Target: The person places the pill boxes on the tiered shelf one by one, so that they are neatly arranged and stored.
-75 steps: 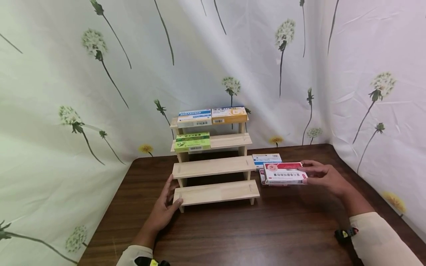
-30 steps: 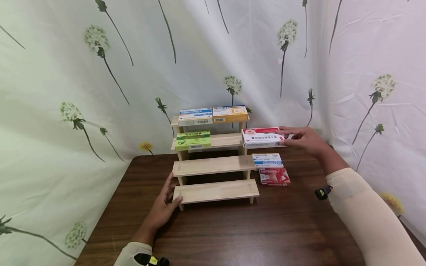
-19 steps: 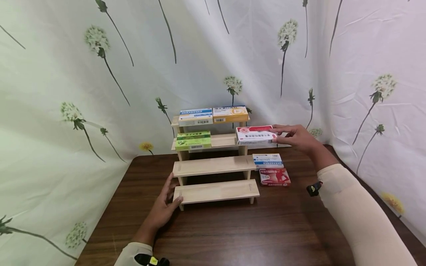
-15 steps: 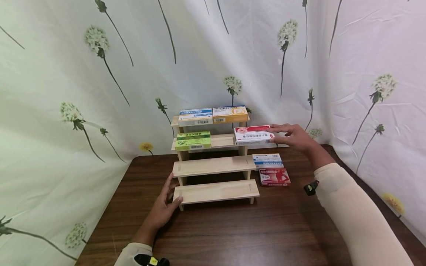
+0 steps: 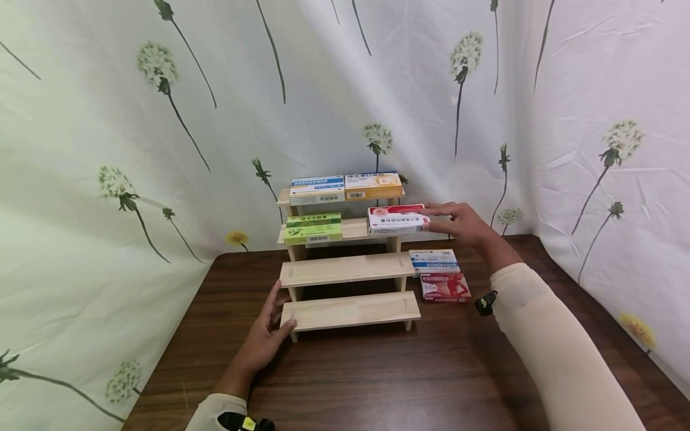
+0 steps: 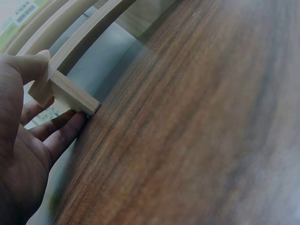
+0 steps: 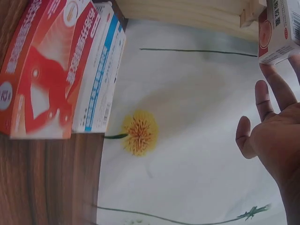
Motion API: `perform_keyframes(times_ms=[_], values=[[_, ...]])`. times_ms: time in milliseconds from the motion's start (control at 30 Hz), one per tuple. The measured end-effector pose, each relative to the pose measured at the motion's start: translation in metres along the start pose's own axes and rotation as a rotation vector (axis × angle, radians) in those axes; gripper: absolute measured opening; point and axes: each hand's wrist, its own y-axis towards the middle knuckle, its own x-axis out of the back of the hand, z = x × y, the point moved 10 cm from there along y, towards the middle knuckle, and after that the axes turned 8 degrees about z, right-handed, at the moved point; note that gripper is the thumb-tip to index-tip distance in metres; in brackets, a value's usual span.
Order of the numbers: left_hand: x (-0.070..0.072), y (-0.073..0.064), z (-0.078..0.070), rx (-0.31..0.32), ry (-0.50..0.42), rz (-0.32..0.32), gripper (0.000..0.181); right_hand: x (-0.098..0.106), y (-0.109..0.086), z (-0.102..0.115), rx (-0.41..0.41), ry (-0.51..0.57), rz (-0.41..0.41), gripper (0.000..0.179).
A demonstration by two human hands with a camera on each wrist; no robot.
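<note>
A four-step wooden display stand (image 5: pixel 350 311) sits on the table. My left hand (image 5: pixel 264 338) grips the left end of its lowest step, thumb on top; in the left wrist view the fingers (image 6: pixel 58 131) are behind the end leg. My right hand (image 5: pixel 458 222) pinches the right end of a red-and-white medicine box (image 5: pixel 398 220) at the right half of the second step from the top. Whether the box touches the step cannot be told. A green medicine box (image 5: pixel 314 227) lies on that step's left half. A blue-and-white box (image 5: pixel 317 189) and an orange-and-white box (image 5: pixel 373 185) fill the top step.
Right of the stand, a red medicine box (image 5: pixel 445 287) and another blue-and-white box (image 5: pixel 433 261) lie on the dark wood table (image 5: pixel 366 383). A white cloth with dandelion prints (image 5: pixel 226 108) hangs behind and at both sides.
My right hand has carried the red-and-white box up from the table's right side, then left over the second step. My left hand has stayed on the stand.
</note>
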Motion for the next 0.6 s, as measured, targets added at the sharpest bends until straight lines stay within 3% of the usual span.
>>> perform_keyframes(times_ms=[233, 600], values=[[0.0, 0.0, 0.0, 0.008, 0.001, -0.003, 0.096, -0.012, 0.01, 0.005, 0.066, 0.032, 0.026, 0.047], [0.0, -0.001, -0.001, 0.006, 0.008, -0.006, 0.097, -0.027, 0.02, 0.011, 0.067, 0.009, 0.038, 0.046]])
